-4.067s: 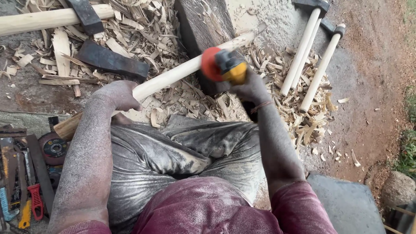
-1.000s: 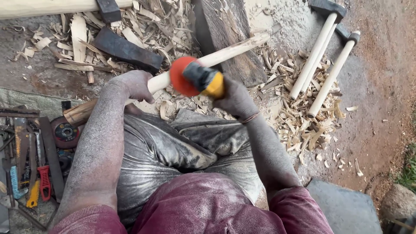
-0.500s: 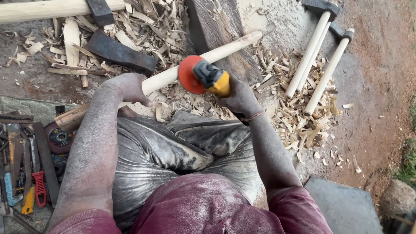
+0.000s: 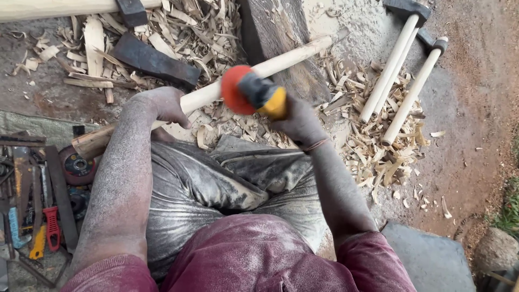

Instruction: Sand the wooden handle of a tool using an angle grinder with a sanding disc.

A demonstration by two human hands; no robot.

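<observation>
Tools lie in a heap (image 4: 32, 205) at the far left on the ground: flat metal bars, a red-handled piece, a yellow one and a grinding disc (image 4: 77, 165) beside the person's knee. Above them, wood shavings (image 4: 178, 32) cover the ground around a dark axe head (image 4: 154, 60).

Next comes the left hand (image 4: 162, 105), its grip closed around a pale wooden handle (image 4: 216, 92) near the lower, thicker end. That handle runs slanting up to the right, its butt (image 4: 92, 141) just above the grinding disc and its far tip resting on a dark wooden block (image 4: 281, 38).

To the right, the right hand (image 4: 300, 121) has its grip wrapped round a power tool with a yellow-and-black body (image 4: 265, 97) and a red round disc (image 4: 233, 89). The disc stands at the middle of the handle; whether it touches the wood I cannot tell.

Farther right, two finished hammers with pale shafts (image 4: 397, 70) lie side by side among more shavings.

By my judgement, the step in hand is smoothing the shaft with the disc, partway along its length. The next move calls for a firm left-hand hold, a slight turn of the handle to bring up a fresh face, and even pressure so the disc does not dig in.
</observation>
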